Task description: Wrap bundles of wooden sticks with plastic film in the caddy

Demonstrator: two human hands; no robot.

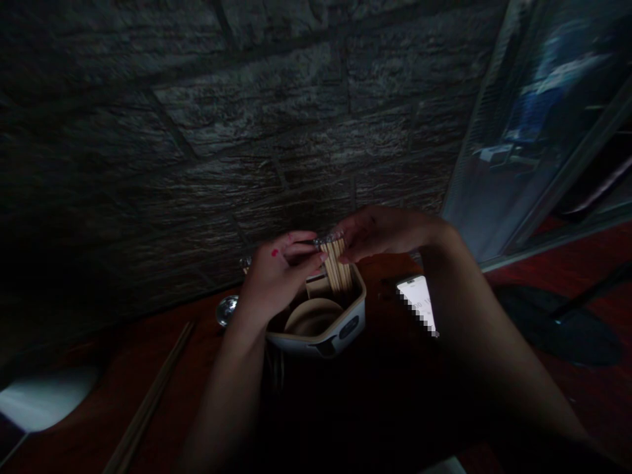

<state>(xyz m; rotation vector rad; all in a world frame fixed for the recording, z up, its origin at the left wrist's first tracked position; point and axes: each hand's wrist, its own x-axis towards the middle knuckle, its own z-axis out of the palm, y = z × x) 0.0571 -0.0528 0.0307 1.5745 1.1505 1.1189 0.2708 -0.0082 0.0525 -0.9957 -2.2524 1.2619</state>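
A bundle of pale wooden chopsticks (336, 266) stands in a light-coloured caddy (358, 309), with shiny clear plastic around its upper ends. My left hand (279, 273) comes over the caddy's left side, its thumb and fingers closed at the top of the bundle. From the right, my right hand (372, 234) bends over the same tops with its fingers drawn together against them; some fingertips are hidden. Inside the caddy, in front of the chopsticks, is a round beige holder (316, 309).
A phone (419, 301) with a lit screen lies right of the caddy on the dark reddish table (153, 349). Left are a shiny metal round object (227, 309) and long thin sticks (153, 395). A stone wall (276, 131) rises behind; a glass panel (523, 145) is at right.
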